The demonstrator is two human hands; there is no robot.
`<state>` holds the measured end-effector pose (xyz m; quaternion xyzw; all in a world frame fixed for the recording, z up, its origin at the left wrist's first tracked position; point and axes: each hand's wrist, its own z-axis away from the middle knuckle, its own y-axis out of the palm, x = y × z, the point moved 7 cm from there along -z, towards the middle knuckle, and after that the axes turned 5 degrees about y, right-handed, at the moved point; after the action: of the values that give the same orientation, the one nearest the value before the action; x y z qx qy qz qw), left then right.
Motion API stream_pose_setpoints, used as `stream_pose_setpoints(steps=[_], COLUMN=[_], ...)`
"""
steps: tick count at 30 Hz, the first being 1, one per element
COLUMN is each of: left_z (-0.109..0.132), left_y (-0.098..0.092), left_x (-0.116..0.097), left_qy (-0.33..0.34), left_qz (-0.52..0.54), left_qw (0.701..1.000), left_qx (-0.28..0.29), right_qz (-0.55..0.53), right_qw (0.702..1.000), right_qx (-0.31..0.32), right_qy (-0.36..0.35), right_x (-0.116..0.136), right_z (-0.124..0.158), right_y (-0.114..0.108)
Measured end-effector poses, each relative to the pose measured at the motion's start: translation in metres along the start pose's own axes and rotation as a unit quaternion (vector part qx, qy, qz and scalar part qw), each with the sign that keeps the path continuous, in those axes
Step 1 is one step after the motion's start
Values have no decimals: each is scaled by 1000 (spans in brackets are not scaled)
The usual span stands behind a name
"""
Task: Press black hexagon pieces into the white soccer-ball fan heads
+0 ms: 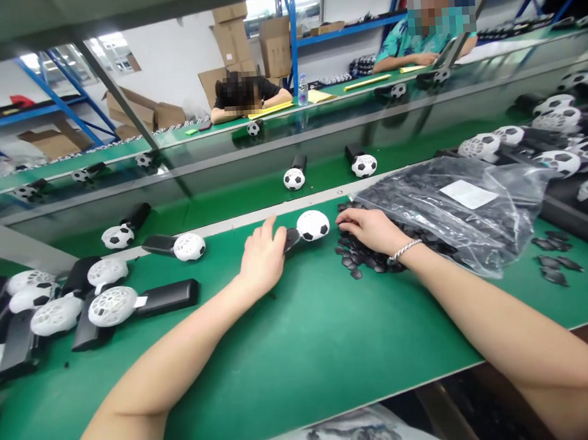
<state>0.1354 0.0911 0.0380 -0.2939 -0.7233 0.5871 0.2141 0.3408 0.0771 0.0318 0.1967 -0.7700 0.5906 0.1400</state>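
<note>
1. I see the green desk [302, 352] under both of my arms.
2. A clear bag [453, 217] of black pieces lies right of centre.
3. My left hand [264, 258] has its grip closed on the football fan [310, 227] handle.
4. My right hand [369, 230] rests with fingers loosely spread on loose black pieces [356, 259], holding nothing that I can tell.

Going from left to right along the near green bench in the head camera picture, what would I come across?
Pile of white ball-headed units with black handles → lone unit with a white ball head → left hand → football-headed unit → right hand → clear bag of small black pieces.
</note>
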Motion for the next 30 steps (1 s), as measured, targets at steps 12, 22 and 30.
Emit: stream_pose_setpoints(steps=[12, 22, 30], left_z=[-5, -15, -22], left_y=[11, 18, 15], left_x=[-44, -37, -19], left_qy=[123, 55, 53], left_qz=[6, -13, 133], left_qw=[992, 995, 984], left_qx=[22, 84, 102], right_qz=[-82, -269, -204], right_qw=[996, 963, 978], right_qx=[-18, -15, 11], right_qy=[-9, 30, -28], right_x=[9, 11, 39], right_z=[-1, 6, 12], right_y=[2, -3, 0])
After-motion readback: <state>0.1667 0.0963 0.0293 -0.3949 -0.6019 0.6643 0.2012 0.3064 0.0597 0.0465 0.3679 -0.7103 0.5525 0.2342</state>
